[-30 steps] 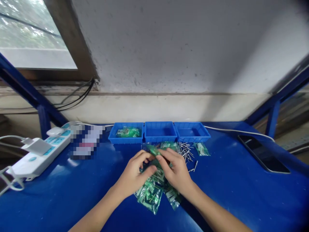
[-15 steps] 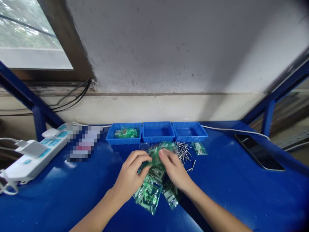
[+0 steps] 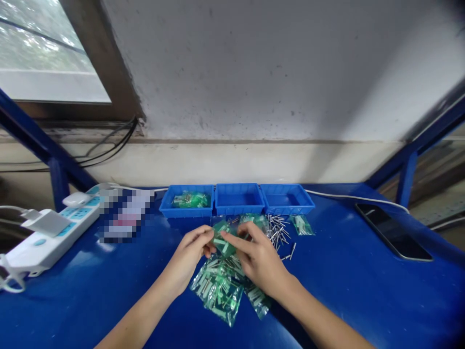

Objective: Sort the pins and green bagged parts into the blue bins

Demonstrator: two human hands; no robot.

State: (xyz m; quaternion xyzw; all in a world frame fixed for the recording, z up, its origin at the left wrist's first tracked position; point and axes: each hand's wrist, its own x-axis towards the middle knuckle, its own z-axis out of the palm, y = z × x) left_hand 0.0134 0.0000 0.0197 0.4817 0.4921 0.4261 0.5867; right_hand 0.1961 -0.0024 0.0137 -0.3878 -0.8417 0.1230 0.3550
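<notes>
My left hand point(image 3: 194, 249) is closed, its fingertips pinching the left edge of a small clear bag point(image 3: 222, 238) with green and white parts. From the other side, my right hand point(image 3: 259, 254) reaches over with its forefinger on the same bag; its thumb side is partly hidden. Below both hands lies a pile of similar plastic bags point(image 3: 220, 288) holding pale and green pieces and metal pins. Another filled bag point(image 3: 258, 299) sticks out under my right wrist. Loose metal rivets point(image 3: 279, 230) are heaped just beyond my right hand.
Three blue bins stand along the wall: the left bin point(image 3: 167, 209) holds green bags, beside a middle bin point(image 3: 240, 210) and a right bin point(image 3: 288, 210). A small bag point(image 3: 302, 225) and a phone point(image 3: 392, 231) lie rightward. A power strip point(image 3: 47, 247) sits left.
The held bag has moved slightly left and lower. My right hand's forefinger has stretched left onto it, and the bags underneath have spread a little leftward.
</notes>
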